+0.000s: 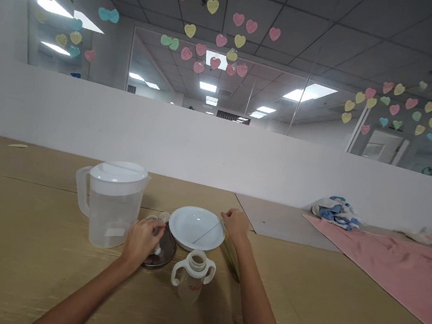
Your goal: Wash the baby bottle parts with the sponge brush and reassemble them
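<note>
A white bowl (194,227) stands between my two hands. My right hand (235,222), at the bowl's right rim, pinches the end of a thin stick (209,231) that slants down into the bowl. My left hand (144,238) is closed over a dark round tray (165,254), with its fingers around a small pale piece that is mostly hidden. Nearer to me, an uncapped baby bottle (191,282) with two white handles stands upright. A clear lidded pitcher (110,211) stands left of my left hand.
Beneath my right wrist lies a thin yellow-green item (233,263). A pink cloth (394,267) covers the table's right side, with a blue and white cloth bundle (336,212) behind it. A white wall (186,147) borders the brown table (25,258).
</note>
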A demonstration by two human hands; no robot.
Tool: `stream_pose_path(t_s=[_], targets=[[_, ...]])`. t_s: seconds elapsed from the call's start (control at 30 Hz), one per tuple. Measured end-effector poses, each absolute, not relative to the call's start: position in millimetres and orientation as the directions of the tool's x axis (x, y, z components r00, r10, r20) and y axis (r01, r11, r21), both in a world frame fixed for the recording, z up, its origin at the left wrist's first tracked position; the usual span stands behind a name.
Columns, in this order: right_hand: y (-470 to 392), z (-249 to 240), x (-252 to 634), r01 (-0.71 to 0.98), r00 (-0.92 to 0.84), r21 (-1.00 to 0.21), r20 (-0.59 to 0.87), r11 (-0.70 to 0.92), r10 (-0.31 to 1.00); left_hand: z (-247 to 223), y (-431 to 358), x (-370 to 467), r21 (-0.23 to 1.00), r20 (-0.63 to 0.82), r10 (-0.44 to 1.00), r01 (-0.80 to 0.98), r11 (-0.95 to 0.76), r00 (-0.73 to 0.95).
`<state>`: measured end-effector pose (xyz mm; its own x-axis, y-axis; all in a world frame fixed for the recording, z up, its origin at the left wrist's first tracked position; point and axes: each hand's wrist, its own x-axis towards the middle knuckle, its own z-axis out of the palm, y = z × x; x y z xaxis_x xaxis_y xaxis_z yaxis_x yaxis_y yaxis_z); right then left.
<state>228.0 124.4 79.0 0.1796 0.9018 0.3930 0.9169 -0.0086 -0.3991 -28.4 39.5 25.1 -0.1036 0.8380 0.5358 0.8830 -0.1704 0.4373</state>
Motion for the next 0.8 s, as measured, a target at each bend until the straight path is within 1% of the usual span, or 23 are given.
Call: stream_pose_path(t_s=[0.1,0.2,0.3,0.37,0.47,0.6,0.7,0.8], targets=[[122.8,83.1,225.3,0.890,0.190,-0.454,0.475,0.054,0.859,25.5,38.6,-27.1,0.613,0.530,0.823,0.763,-0.205,-0.205],[121.4,88.5,219.9,0.851,0.158,-0.501,0.532,0.159,0.831,25.2,38.1,-23.7,0.707,0.582,0.773,0.627,-0.327,-0.252],[119.5,95.2,213.0,0.798,0.128,-0.544,0.571,0.257,0.811,24.7,37.7,-20.3,0.732,0.632,0.735,0.503,-0.460,-0.247],[117.2,100.3,208.7,0.760,0.120,-0.574,0.587,0.306,0.801,24.1,37.9,-18.2,0.753,0.633,0.734,0.414,-0.511,-0.246],[112.6,107.7,204.7,0.703,0.109,-0.611,0.598,0.364,0.794,23.2,40.1,-14.0,0.791,0.607,0.747,0.302,-0.533,-0.271],[107.2,115.3,201.7,0.646,0.063,-0.634,0.599,0.425,0.798,27.2,44.4,-6.5,0.802,0.597,0.749,0.197,-0.564,-0.288],[103.8,119.2,197.7,0.624,0.004,-0.629,0.595,0.464,0.803,35.0,46.5,0.8,0.804,0.591,0.751,0.147,-0.576,-0.296],[100.0,122.2,191.7,0.622,-0.076,-0.604,0.587,0.498,0.806,40.2,48.2,9.1,0.792,0.607,0.751,0.122,-0.598,-0.259]])
